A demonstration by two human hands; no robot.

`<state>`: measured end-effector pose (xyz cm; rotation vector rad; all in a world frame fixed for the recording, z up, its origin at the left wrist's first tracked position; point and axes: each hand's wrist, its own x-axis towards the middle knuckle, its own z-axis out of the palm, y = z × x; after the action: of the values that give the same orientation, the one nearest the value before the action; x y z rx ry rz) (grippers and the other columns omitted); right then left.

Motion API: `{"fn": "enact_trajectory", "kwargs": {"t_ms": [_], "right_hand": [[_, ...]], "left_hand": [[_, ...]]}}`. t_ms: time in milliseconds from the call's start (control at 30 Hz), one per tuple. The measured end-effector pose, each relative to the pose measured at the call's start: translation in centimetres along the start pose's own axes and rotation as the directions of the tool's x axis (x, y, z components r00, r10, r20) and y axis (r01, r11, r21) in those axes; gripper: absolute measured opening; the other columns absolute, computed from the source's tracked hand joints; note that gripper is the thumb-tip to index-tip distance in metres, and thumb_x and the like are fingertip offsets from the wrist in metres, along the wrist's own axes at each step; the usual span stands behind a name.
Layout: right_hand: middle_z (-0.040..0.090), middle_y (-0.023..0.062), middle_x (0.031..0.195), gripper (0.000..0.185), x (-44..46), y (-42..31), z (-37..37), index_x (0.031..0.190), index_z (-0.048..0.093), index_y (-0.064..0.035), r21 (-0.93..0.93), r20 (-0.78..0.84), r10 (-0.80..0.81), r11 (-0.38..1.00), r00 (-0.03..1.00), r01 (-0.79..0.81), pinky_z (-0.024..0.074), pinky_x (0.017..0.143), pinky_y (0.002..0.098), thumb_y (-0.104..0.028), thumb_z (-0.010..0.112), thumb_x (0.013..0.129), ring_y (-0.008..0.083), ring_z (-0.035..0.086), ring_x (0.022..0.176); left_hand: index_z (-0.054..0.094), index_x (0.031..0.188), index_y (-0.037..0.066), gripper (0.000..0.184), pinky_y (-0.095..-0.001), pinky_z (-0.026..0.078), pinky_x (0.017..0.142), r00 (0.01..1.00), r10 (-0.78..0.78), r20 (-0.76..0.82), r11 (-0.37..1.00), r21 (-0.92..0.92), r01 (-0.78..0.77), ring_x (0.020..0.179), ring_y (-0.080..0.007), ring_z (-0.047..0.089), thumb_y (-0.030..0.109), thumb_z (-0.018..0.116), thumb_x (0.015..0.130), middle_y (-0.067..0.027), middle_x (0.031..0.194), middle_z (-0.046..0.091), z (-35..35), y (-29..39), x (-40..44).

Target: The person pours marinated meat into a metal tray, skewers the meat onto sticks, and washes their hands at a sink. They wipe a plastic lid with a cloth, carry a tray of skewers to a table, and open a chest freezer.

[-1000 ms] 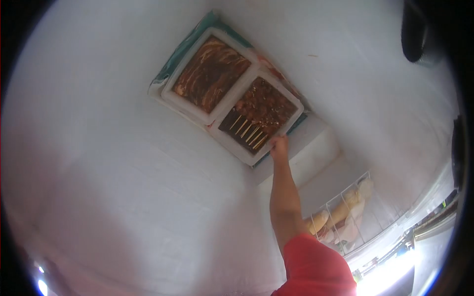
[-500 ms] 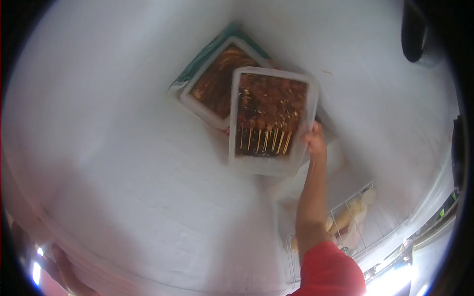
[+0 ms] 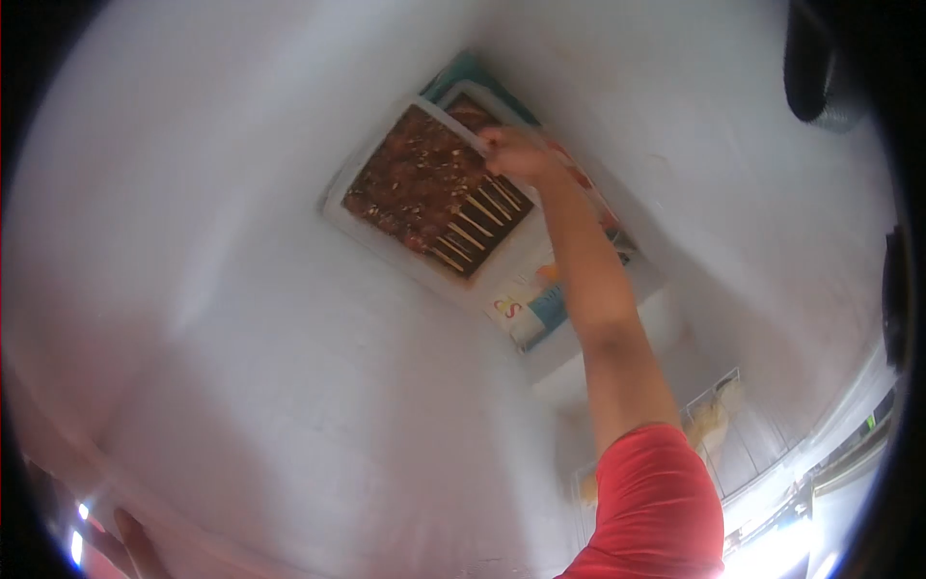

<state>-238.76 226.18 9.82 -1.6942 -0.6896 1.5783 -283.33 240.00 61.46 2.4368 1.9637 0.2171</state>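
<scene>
My right hand (image 3: 509, 154) is closed on the upper right rim of a whitish plastic container (image 3: 381, 238). Inside it lie meat skewers (image 3: 415, 174) in dark sauce, their wooden sticks (image 3: 473, 224) pointing to the lower right. The container is in the far corner of a deep white chest. Under and behind it shows the rim of a second container (image 3: 490, 95) with reddish-brown contents. At the lower left edge a dim, skin-toned shape (image 3: 140, 545) may be my left hand or arm; its fingers cannot be made out.
White chest walls (image 3: 241, 241) surround the containers. A printed carton or pack (image 3: 540, 314) lies beside the container, and teal wrapping (image 3: 461, 69) is behind. A wire basket (image 3: 738, 425) with pale items sits at lower right. A dark object (image 3: 815, 72) hangs at upper right.
My right hand has moved up and left with the skewer container, which has turned and now covers most of the second container. The printed pack has come into view.
</scene>
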Motion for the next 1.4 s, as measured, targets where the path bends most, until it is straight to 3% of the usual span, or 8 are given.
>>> {"fn": "enact_trajectory", "kwargs": {"t_ms": [367,467,667,767,900,1133,1267,1400], "right_hand": [[0.058,0.0208,0.086,0.032,-3.7,-2.8,2.1,0.092,0.059,-0.0037,-0.552,-0.395,-0.229,0.833,0.890,-0.031,0.0440,0.077,0.0413,-0.006,0.062,0.060,0.0384,0.055,0.089],[0.056,0.0225,0.097,0.037,-9.5,-5.9,5.9,0.101,0.053,-0.0012,-0.410,-0.764,-0.385,0.909,0.518,0.071,0.0418,0.080,0.0470,-0.003,0.060,0.065,0.0405,0.052,0.093],[0.059,0.0196,0.096,0.026,-26.7,-8.4,11.0,0.100,0.058,-0.0015,0.082,-0.430,0.324,0.944,0.843,-0.321,0.0454,0.076,0.0389,-0.006,0.054,0.075,0.0347,0.057,0.088],[0.062,0.0127,0.093,0.023,-38.2,-13.6,10.6,0.099,0.061,-0.0023,-0.363,-0.368,0.073,0.907,0.927,-0.215,0.0472,0.072,0.0311,-0.007,0.054,0.078,0.0228,0.060,0.084],[0.063,0.0087,0.087,0.019,-58.1,-20.1,11.5,0.097,0.060,-0.0028,-0.076,-0.648,-0.066,0.997,0.759,0.021,0.0458,0.071,0.0291,-0.008,0.055,0.080,0.0174,0.059,0.080],[0.058,0.0089,0.072,0.012,-91.2,-12.4,17.2,0.092,0.059,-0.0011,-0.175,-0.801,-0.022,0.964,0.598,-0.199,0.0461,0.066,0.0289,-0.007,0.055,0.083,0.0149,0.056,0.068],[0.064,0.0177,0.082,0.013,-102.5,0.9,23.7,0.084,0.064,-0.0031,0.060,-0.880,0.286,0.859,0.380,-0.509,0.0492,0.070,0.0378,-0.008,0.055,0.076,0.0328,0.063,0.080],[0.066,0.0122,0.086,0.019,-108.9,26.7,31.4,0.083,0.067,-0.0059,-0.630,-0.425,0.494,0.440,0.758,-0.640,0.0514,0.070,0.0352,-0.013,0.060,0.068,0.0265,0.064,0.080]], "left_hand": [[0.038,0.134,0.014,0.062,-0.0469,0.040,0.096,0.997,0.076,-0.015,0.994,-0.080,-0.077,0.122,-0.0325,0.038,0.032,0.062,0.080,-0.0157,0.135,0.034,2.7,2.6,1.8],[0.038,0.134,0.014,0.062,-0.0470,0.040,0.096,0.995,0.101,-0.024,0.983,-0.151,-0.104,0.122,-0.0326,0.038,0.033,0.063,0.080,-0.0158,0.135,0.033,3.6,3.9,1.3],[0.039,0.131,0.006,0.058,-0.0427,0.044,0.090,0.991,0.097,-0.093,0.695,-0.706,-0.134,0.114,-0.0282,0.043,0.008,0.065,0.079,-0.0144,0.128,0.036,5.3,7.8,-0.1],[0.034,0.132,0.003,0.065,-0.0364,0.040,0.094,0.992,0.115,-0.056,0.703,-0.701,-0.121,0.110,-0.0275,0.046,0.008,0.067,0.076,-0.0179,0.125,0.041,4.2,8.7,-0.3],[0.029,0.134,0.006,0.074,-0.0401,0.039,0.094,0.999,0.020,0.047,0.886,-0.464,0.004,0.117,-0.0340,0.044,0.027,0.069,0.076,-0.0211,0.128,0.042,1.9,9.9,-1.0],[0.006,0.142,0.018,0.083,-0.0374,0.049,0.072,0.897,0.178,0.404,0.094,-0.915,0.393,0.099,-0.0260,0.053,0.051,0.056,0.084,-0.0139,0.126,0.040,6.3,-0.3,-9.8],[0.020,0.137,0.001,0.064,-0.0488,0.045,0.088,0.438,0.145,0.887,0.356,-0.460,0.814,0.103,-0.0399,0.053,0.038,0.044,0.091,-0.0225,0.115,0.050,11.9,-9.1,-29.5],[0.043,0.121,0.007,0.047,-0.0474,0.052,0.068,-0.103,0.267,0.958,0.730,-0.132,0.671,0.087,-0.0313,0.059,0.032,0.059,0.084,-0.0153,0.103,0.055,11.0,-7.0,-45.5]]}}
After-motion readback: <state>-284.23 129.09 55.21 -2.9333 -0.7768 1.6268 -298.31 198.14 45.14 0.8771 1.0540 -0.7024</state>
